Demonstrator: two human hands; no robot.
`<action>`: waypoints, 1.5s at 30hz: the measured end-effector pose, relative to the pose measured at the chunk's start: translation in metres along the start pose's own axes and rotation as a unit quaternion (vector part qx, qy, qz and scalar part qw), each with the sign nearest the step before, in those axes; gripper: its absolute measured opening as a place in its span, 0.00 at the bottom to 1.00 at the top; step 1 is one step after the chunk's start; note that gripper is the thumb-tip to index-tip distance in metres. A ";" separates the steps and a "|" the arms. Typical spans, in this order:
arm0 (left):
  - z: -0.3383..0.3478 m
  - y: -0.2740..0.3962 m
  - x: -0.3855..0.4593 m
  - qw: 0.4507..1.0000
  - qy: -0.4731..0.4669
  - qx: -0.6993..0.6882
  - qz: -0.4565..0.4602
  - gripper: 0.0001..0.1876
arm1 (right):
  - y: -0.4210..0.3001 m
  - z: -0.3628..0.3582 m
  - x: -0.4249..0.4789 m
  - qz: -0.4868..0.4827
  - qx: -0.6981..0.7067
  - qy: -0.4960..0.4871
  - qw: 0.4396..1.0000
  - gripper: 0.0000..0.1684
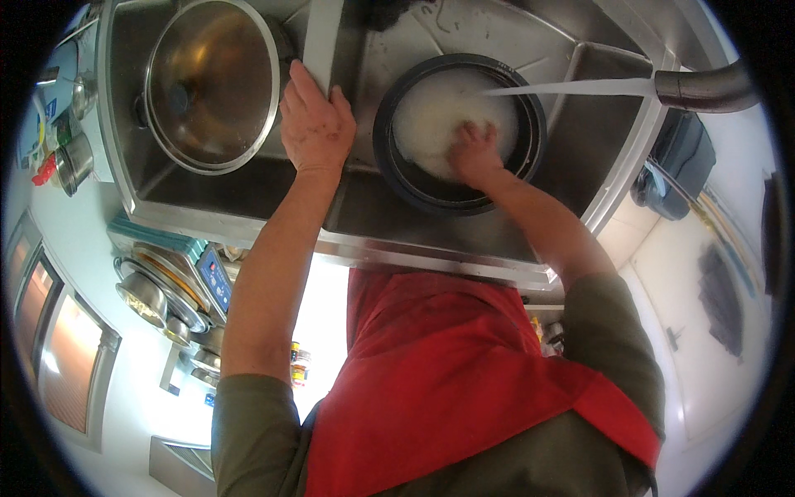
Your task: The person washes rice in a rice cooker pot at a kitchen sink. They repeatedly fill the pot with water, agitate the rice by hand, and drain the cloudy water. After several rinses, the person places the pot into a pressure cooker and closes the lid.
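Observation:
A dark round pot (385,158) sits in the right sink basin, holding rice in cloudy water (428,118). Water streams sideways in the picture from the metal faucet (695,89) into this pot. My right hand (475,152) is inside it, fingers in the cloudy water and partly hidden; whether they close on rice I cannot tell. My left hand (318,124) lies flat on the divider between the basins, fingers extended and holding nothing. Left of it, a large round pot or pan with a glass lid (217,93) stands in the left basin, its rim close to my fingers.
The stainless-steel sink's front rim (397,248) runs before my red apron (435,360). Metal bowls (143,295) and trays are stacked at the lower left. More metal containers (74,158) stand at the far left. A dark bin-like container (680,168) is beyond the sink's right edge.

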State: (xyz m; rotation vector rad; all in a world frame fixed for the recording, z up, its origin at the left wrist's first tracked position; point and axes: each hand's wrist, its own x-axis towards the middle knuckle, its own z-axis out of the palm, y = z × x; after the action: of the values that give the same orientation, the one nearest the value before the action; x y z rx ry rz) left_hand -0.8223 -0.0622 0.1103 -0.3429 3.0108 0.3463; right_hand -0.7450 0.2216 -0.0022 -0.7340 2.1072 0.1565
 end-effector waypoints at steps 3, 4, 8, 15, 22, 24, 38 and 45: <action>-0.001 0.001 0.000 1.000 0.010 0.001 0.001 0.40 | 0.024 0.000 0.009 0.051 0.020 0.095 0.994 0.23; 0.000 0.001 0.000 1.000 0.007 0.001 -0.001 0.40 | 0.030 -0.004 0.014 0.061 0.047 0.138 0.987 0.25; -0.004 0.003 -0.001 1.000 -0.013 0.003 -0.017 0.40 | 0.026 -0.018 0.048 0.143 0.209 0.236 0.938 0.29; 0.003 -0.002 0.002 1.000 0.018 0.018 0.006 0.40 | -0.042 -0.012 0.043 0.177 0.213 0.163 0.947 0.31; -0.001 0.003 0.002 1.000 0.010 0.013 -0.002 0.38 | -0.074 -0.005 -0.025 0.112 0.190 0.274 0.936 0.25; -0.003 0.003 0.001 1.000 0.006 0.012 -0.004 0.38 | -0.077 0.002 -0.029 0.067 0.162 0.270 0.947 0.20; 0.000 0.003 0.001 1.000 0.002 0.011 -0.014 0.39 | -0.024 0.059 0.022 -0.034 0.040 0.144 0.988 0.14; 0.001 -0.001 0.002 1.000 0.007 0.007 -0.004 0.40 | 0.033 0.011 0.056 0.000 -0.036 0.238 0.971 0.20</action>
State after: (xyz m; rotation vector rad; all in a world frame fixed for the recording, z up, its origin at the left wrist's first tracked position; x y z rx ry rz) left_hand -0.8238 -0.0632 0.1088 -0.3585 3.0228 0.3227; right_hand -0.7804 0.2273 -0.0575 -0.8819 2.5671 0.0584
